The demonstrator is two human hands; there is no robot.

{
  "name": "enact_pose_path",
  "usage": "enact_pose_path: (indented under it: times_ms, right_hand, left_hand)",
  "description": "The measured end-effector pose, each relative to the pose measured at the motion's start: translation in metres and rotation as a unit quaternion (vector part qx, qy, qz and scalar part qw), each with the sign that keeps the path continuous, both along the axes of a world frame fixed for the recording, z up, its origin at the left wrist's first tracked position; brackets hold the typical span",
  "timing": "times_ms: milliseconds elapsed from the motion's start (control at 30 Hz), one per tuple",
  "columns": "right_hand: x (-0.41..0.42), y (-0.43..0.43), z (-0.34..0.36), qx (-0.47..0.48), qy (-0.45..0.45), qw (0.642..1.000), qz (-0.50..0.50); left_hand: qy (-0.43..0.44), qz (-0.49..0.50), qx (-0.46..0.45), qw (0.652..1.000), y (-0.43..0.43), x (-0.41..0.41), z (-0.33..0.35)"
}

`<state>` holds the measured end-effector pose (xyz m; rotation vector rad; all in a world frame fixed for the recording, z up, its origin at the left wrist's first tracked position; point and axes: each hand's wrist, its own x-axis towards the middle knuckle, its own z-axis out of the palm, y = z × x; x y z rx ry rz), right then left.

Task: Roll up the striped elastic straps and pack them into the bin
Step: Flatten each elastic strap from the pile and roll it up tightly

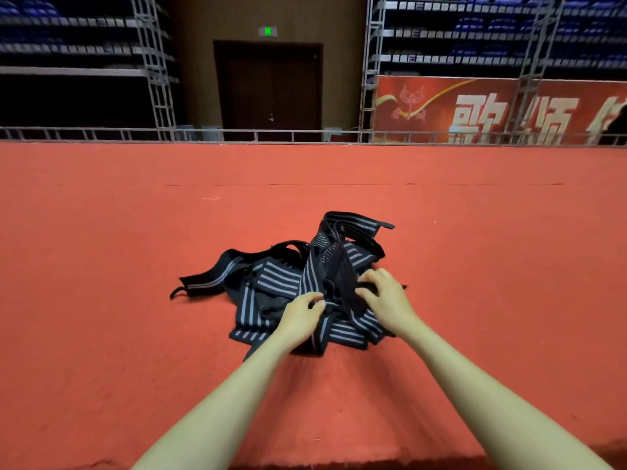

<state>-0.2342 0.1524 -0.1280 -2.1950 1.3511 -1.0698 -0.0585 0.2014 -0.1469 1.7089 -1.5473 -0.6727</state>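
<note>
The striped elastic straps (281, 283) are heaped in a tangle approx. mid-surface on the red carpet (135, 249), well short of its far edge. They are judged light, soft, stretchy & not fragile, but apt to snag, so a free end is best taken. The left hand (302, 313) is pinched on a striped fold; the right hand (385, 295) is curled round a dark band just beside it, the pile lying under both.
</note>
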Motion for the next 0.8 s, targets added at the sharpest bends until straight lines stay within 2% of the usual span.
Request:
enact_pose_path:
  times_ms: [167, 200, 333, 400, 467, 533, 633, 700, 800]
  right_hand:
    - [-0.013, 0.010, -0.025, -0.031, -0.023, 0.995, 0.096]
    - [-0.016, 0.010, -0.030, -0.028, -0.022, 0.994, 0.108]
    - [-0.023, 0.005, -0.044, -0.011, 0.017, 0.989, 0.147]
    - [-0.024, -0.002, -0.040, 0.016, 0.034, 0.988, 0.149]
    - [-0.022, -0.014, -0.029, 0.016, 0.008, 0.993, 0.116]
    - [-0.018, -0.034, -0.014, -0.031, 0.004, 0.998, 0.063]
    - [0.001, -0.071, 0.007, -0.067, 0.120, 0.989, 0.051]
    - [0.018, -0.094, 0.019, -0.058, 0.221, 0.972, 0.049]
    - [0.040, -0.120, 0.025, -0.043, 0.307, 0.949, 0.050]
  left_hand:
    - [0.177, 0.018, -0.008, 0.984, -0.026, -0.036, 0.016]
    - [0.183, 0.027, -0.004, 0.983, -0.032, -0.041, 0.017]
    - [0.027, 0.059, -0.039, 0.997, -0.046, -0.042, 0.017]
    - [-0.024, 0.061, -0.072, 0.995, -0.048, -0.034, 0.019]
    - [-0.042, 0.065, -0.105, 0.991, -0.048, -0.021, 0.023]
    - [-0.026, 0.066, -0.134, 0.989, -0.049, -0.007, 0.031]
    - [-0.002, 0.062, -0.166, 0.984, -0.050, 0.005, 0.043]
    - [0.000, 0.060, -0.179, 0.982, -0.052, 0.009, 0.049]
    - [-0.002, 0.083, -0.206, 0.975, -0.057, 0.020, 0.054]
